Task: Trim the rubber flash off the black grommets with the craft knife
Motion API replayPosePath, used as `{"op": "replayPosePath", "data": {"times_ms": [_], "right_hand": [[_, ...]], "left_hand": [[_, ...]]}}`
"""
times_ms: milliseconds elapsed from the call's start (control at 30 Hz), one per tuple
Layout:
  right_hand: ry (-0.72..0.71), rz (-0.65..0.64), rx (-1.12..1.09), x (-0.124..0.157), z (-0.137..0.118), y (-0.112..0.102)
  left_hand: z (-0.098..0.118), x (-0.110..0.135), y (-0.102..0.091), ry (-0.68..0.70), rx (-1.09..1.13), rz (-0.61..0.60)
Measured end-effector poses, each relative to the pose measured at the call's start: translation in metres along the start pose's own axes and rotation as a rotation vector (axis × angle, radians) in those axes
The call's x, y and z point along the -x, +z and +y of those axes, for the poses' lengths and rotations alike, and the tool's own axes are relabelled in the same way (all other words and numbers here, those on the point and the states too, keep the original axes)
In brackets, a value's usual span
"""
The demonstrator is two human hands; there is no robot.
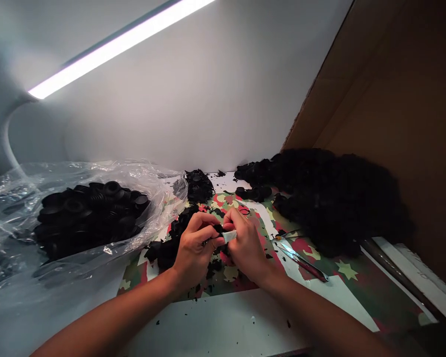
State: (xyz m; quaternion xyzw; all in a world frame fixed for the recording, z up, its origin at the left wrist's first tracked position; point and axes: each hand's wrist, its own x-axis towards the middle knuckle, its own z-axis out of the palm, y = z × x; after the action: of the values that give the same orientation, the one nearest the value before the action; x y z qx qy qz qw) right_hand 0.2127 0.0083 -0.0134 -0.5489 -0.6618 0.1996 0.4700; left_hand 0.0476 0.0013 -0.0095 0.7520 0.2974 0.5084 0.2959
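Observation:
My left hand (195,248) and my right hand (247,245) meet over a camouflage-patterned mat (342,270) in the middle of the view. Both are closed in a pinch around a small black rubber part (218,229). A pale, tape-wrapped tool or blade (229,236) shows between the fingers, at the thumb of my right hand. I cannot tell exactly which hand carries the tool. Black offcuts (167,250) lie under and just left of my left hand.
A clear plastic bag (29,198) of black round ribbed rubber parts (91,210) lies at the left. A big heap of black parts (330,198) fills the right, against a cardboard wall (401,99). Tweezers and a thin tool (301,260) lie right of my hands. A lit lamp bar (119,44) hangs above.

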Motion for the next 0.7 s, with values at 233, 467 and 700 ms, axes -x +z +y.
{"op": "replayPosePath", "data": {"times_ms": [233,467,700], "right_hand": [[0.162,-0.175,0.016,-0.027,0.055,-0.027],[0.098,-0.209,0.059,-0.022,0.042,-0.032],[0.078,0.125,-0.343,-0.014,0.017,-0.031]], "left_hand": [[0.010,-0.001,0.001,-0.177,0.256,0.004],[-0.018,-0.010,0.004,-0.455,0.594,0.118],[-0.017,-0.009,0.001,-0.657,0.910,0.132]]}}
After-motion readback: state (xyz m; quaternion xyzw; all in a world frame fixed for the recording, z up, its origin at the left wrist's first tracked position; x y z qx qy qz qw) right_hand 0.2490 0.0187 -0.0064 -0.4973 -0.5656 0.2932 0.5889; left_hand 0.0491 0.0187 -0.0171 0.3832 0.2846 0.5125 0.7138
